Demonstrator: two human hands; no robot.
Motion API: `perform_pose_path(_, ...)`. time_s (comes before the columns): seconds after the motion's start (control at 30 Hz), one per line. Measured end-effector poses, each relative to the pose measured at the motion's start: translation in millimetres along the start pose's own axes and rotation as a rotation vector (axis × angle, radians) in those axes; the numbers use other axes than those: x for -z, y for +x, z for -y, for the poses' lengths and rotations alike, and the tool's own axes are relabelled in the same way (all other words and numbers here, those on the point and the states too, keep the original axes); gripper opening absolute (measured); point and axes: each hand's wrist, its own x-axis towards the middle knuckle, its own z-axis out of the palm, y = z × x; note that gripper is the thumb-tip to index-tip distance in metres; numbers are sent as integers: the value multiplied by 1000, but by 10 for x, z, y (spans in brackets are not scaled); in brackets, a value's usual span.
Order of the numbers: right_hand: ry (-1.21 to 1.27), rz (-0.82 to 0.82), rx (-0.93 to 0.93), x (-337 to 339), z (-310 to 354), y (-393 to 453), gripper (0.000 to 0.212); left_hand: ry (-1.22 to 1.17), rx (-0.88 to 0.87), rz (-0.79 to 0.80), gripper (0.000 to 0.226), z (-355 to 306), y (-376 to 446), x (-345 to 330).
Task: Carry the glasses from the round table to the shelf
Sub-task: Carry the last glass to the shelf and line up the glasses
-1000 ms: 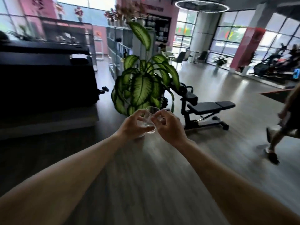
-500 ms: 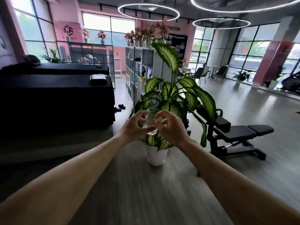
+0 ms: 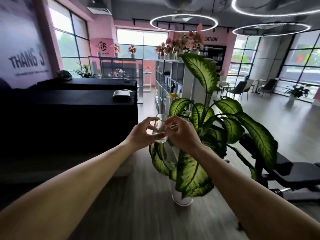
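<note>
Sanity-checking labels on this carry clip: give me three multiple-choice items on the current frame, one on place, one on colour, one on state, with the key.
1. Where is the potted plant relative to the glass?
A. Behind it and to the right
B. Far left, by the black counter
C. On top of the shelf

2. What colour is the plant's pot?
A. Black
B. White
C. Red

3. How is the glass held?
A. Standing on the floor
B. In one hand only, the other hanging down
C. Between both hands, in the air

Key: 1 A, the leaves spread behind and right of the hands. 2 B, the pot below the leaves is white. 3 C, the left hand and right hand close on the clear glass from either side, above the floor.
</note>
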Motion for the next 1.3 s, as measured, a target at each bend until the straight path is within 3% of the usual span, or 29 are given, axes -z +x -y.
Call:
perform_pose_path(0.3, 28, 78, 92, -96, -561, 1103, 17, 11, 78, -118, 75, 178, 900, -10)
perform_pose_path(0.63, 75, 177, 150, -617, -997, 1940, 5, 68, 163, -173, 72, 749, 1547, 99)
perform_pose_path(0.97, 68, 270, 183, -1493, -1351, 2974, 3, 88, 222, -216, 77, 1751, 2374, 454)
perform_pose_path(1.3, 87, 328, 167, -2657, -1644, 4540, 7, 99, 256, -246, 87, 2969, 3687, 1128)
